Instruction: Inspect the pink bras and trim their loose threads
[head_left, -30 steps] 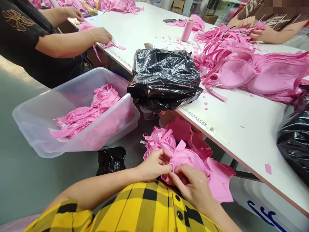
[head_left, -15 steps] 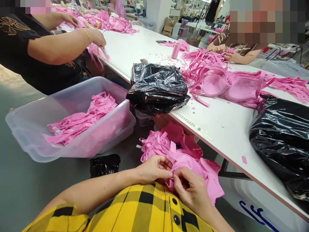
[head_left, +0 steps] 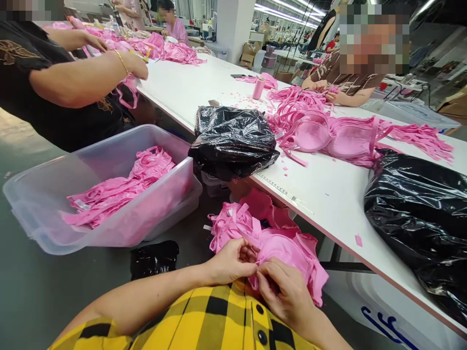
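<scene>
A pink bra (head_left: 282, 250) with moulded cups lies in my lap, on a heap of pink bras (head_left: 233, 221). My left hand (head_left: 231, 262) is closed at the near edge of the bra, thumb and fingers pinched on it. Against the same edge, my right hand (head_left: 284, 291) is also closed, its fingertips meeting those of the left. What exactly lies between the fingertips is too small to make out. Darker pink scalloped fabric (head_left: 262, 206) shows behind the heap, under the table edge.
A white table (head_left: 321, 194) runs along the right, bearing black plastic bags (head_left: 233, 141) and stacked pink bras (head_left: 339, 136). A clear bin (head_left: 91, 150) with pink bras stands at left. One co-worker (head_left: 80, 87) is at left, another (head_left: 343, 82) across the table.
The view has tilted up slightly and shifted, so the table and bin sit a little lower and further left. My hands stay pinched together at the bra's edge.
</scene>
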The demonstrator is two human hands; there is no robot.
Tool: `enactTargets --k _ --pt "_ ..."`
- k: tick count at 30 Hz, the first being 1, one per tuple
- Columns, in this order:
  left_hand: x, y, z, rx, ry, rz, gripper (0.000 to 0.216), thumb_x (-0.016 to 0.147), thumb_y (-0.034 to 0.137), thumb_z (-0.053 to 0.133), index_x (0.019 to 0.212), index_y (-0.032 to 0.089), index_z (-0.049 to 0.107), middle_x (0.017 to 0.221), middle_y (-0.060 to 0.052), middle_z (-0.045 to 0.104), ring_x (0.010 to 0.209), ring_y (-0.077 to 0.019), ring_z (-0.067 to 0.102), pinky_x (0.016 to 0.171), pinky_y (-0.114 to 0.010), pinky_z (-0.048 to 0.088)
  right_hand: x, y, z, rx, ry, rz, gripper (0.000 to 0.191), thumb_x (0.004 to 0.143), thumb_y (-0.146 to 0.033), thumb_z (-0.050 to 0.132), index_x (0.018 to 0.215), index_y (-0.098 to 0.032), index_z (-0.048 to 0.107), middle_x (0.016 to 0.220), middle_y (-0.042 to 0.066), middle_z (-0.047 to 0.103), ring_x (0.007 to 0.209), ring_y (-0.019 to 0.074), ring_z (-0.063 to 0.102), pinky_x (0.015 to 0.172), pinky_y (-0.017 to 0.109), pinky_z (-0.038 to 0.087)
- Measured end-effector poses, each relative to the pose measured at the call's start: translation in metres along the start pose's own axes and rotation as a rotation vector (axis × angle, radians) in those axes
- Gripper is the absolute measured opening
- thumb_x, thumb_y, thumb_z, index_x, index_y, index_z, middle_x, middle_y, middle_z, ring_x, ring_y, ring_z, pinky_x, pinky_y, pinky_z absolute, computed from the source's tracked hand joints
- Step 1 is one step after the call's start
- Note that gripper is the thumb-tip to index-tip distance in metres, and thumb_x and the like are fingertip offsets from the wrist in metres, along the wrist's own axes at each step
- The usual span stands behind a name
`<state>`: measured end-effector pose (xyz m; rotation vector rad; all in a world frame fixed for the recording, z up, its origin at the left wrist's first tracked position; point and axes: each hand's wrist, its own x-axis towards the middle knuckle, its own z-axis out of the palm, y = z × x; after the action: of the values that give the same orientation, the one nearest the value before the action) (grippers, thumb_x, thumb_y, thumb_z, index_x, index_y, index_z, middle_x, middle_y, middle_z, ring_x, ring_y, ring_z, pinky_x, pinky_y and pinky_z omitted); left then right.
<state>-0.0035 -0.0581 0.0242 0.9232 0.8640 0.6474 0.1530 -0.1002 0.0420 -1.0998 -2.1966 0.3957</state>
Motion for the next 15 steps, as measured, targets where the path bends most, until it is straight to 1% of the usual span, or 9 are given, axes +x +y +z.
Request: enactTargets --k 2,5,8,10,11,12,13,14,15 --pt "0.003 -0.004 -0.002 0.089 -0.044 0.030 0.019 0.056 0.010 0.065 0.071 0.014 0.053 0.064 0.004 0.053 0.061 -0.0086 0.048 0.060 -0.021 0.039 0.001 0.000 0.004 -0.024 0.008 -0.017 0.022 0.087 -0.010 0.040 0.069 -0.019 0.050 0.058 0.000 0.053 0.050 0.0115 0.048 0.048 0.023 0.035" --pt "0.007 -0.011 -0.005 0.133 -0.079 0.069 0.015 0.059 0.014 0.065 0.070 0.013 0.055 0.066 0.002 0.055 0.064 -0.0105 0.051 0.062 -0.022 0.040 0.003 -0.001 0.006 -0.026 -0.007 -0.012 0.023 0.086 -0.011 0.040 0.067 -0.019 0.050 0.057 0.000 0.053 0.050 0.0117 0.049 0.047 0.023 0.036" --pt "0.008 -0.013 -0.005 0.114 -0.038 0.056 0.018 0.058 0.014 0.066 0.072 0.013 0.055 0.067 0.001 0.057 0.065 -0.0116 0.052 0.064 -0.023 0.042 0.005 0.003 -0.008 -0.003 -0.052 0.023 0.020 0.088 -0.013 0.040 0.074 -0.019 0.053 0.062 0.001 0.058 0.055 0.0125 0.053 0.050 0.023 0.041" --pt "0.007 -0.010 -0.007 0.107 0.008 0.030 0.019 0.057 0.014 0.066 0.071 0.013 0.054 0.068 0.001 0.057 0.066 -0.0115 0.052 0.065 -0.023 0.042 0.004 0.014 -0.025 -0.052 0.016 0.100 0.012 0.089 -0.017 0.044 0.089 -0.019 0.056 0.076 0.005 0.063 0.067 0.0156 0.058 0.060 0.026 0.048" --pt "0.006 -0.008 -0.009 0.084 0.026 0.012 0.019 0.057 0.015 0.066 0.072 0.013 0.054 0.069 0.001 0.058 0.066 -0.0115 0.053 0.065 -0.023 0.042 0.002 0.021 -0.034 -0.112 0.084 0.153 0.014 0.088 -0.021 0.048 0.099 -0.018 0.055 0.086 0.008 0.065 0.077 0.0188 0.060 0.068 0.031 0.050" --pt "0.007 -0.007 -0.011 0.049 0.029 -0.014 0.019 0.057 0.017 0.067 0.072 0.013 0.054 0.069 0.001 0.058 0.065 -0.0113 0.053 0.064 -0.023 0.042 0.000 0.029 -0.041 -0.171 0.123 0.209 0.024 0.086 -0.026 0.052 0.109 -0.017 0.054 0.099 0.012 0.064 0.090 0.0230 0.060 0.077 0.037 0.050" --pt "0.007 -0.005 -0.014 0.007 0.015 -0.046 0.020 0.057 0.019 0.067 0.072 0.012 0.055 0.069 0.001 0.057 0.063 -0.0110 0.052 0.061 -0.023 0.042 -0.003 0.036 -0.046 -0.209 0.120 0.259 0.035 0.084 -0.030 0.056 0.116 -0.016 0.052 0.108 0.015 0.063 0.099 0.0265 0.059 0.083 0.043 0.049" --pt "0.008 -0.005 -0.017 -0.045 0.000 -0.074 0.021 0.056 0.020 0.067 0.071 0.012 0.055 0.067 0.001 0.056 0.060 -0.0101 0.051 0.058 -0.022 0.042 -0.006 0.043 -0.049 -0.206 0.073 0.307 0.041 0.082 -0.032 0.058 0.120 -0.016 0.050 0.112 0.015 0.062 0.101 0.0280 0.058 0.084 0.045 0.049" --pt "0.010 -0.004 -0.020 -0.099 -0.010 -0.097 0.022 0.055 0.021 0.068 0.070 0.012 0.054 0.063 0.003 0.053 0.055 -0.0084 0.049 0.054 -0.020 0.040 -0.009 0.048 -0.050 -0.164 -0.001 0.357 0.043 0.081 -0.031 0.059 0.121 -0.016 0.051 0.110 0.014 0.064 0.099 0.0276 0.060 0.082 0.044 0.050"
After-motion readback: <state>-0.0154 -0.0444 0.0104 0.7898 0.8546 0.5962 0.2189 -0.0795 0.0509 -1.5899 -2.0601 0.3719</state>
